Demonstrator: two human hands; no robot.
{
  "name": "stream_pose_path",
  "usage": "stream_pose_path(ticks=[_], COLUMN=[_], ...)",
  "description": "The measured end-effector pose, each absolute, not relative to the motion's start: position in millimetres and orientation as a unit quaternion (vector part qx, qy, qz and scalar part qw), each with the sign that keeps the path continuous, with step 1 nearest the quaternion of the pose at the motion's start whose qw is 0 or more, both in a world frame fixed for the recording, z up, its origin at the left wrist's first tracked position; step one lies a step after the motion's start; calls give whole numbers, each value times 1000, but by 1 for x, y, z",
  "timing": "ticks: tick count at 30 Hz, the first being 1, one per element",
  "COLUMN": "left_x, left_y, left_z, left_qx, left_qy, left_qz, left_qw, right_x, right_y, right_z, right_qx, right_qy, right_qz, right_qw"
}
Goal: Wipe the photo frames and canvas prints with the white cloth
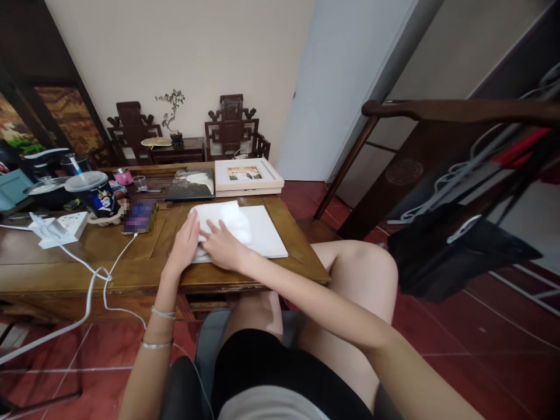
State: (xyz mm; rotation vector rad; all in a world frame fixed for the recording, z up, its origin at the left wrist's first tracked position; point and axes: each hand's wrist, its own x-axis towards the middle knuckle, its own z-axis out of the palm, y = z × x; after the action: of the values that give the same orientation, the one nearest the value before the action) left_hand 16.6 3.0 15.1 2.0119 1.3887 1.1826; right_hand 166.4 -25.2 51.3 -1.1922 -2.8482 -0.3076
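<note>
I see a white cloth (221,219), bunched and soft, lying on the near-left part of a flat white board (266,233), which lies on the wooden table (144,259) near its front edge. The cloth looks very light and limp; I judge it will fold and slide easily over the smooth board, so it is better to press it flat or pinch it at an edge than to grab the middle. The board under it looks stiff and thin, with sharp corners, and I think it should be taken by its sides.

My left hand (184,245) rests flat on the left edge of the cloth, fingers spread and closed on nothing. My right hand (225,248) lies just beside it, palm down, fingers pressing the cloth, also not gripping.

Behind the board stands a framed photo (247,175) on a white box, and beside it a dark album (191,184). Further left are a phone (139,217) with a white cable (102,280), a cup with a lid (94,192) and a power strip (61,227).
</note>
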Motion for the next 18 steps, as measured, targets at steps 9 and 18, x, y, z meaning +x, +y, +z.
stream_pose_path(ticks=[9,18], left_x=[15,12], left_y=[11,12], left_z=[-2,-2], left_qx=[780,811], left_qy=[515,499], left_qz=[327,286], left_qw=[138,106], right_x=[224,188], right_y=[-55,41], right_z=[71,70], right_qx=[-368,-460], right_qy=[-930,-885], right_qz=[-8,21], right_qw=[22,60])
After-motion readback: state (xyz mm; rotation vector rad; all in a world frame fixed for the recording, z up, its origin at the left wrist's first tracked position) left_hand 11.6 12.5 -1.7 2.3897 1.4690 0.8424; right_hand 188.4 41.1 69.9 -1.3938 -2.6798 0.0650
